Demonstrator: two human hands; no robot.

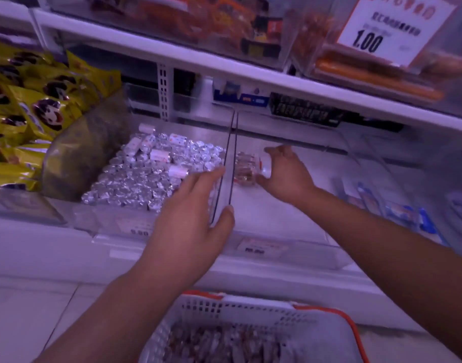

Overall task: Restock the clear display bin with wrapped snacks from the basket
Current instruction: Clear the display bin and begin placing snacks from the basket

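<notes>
The clear display bin (284, 218) sits on the lower shelf, nearly bare, with a small cluster of wrapped snacks (244, 167) at its far left. My right hand (287, 174) reaches into the bin, fingers curled around a wrapped snack beside that cluster. My left hand (195, 218) rests on the clear wall between the bins, thumb on the right side and straight fingers on the left. The white basket (240, 310) with orange rim stands below, holding several wrapped snacks (219, 344).
A neighbouring clear bin (114, 221) on the left is full of silver foil-wrapped sweets (151, 171). Yellow snack bags (28, 106) lie at far left. Blue packets (397, 210) lie in a bin at right. An upper shelf (224, 66) overhangs, with a price sign (392, 24).
</notes>
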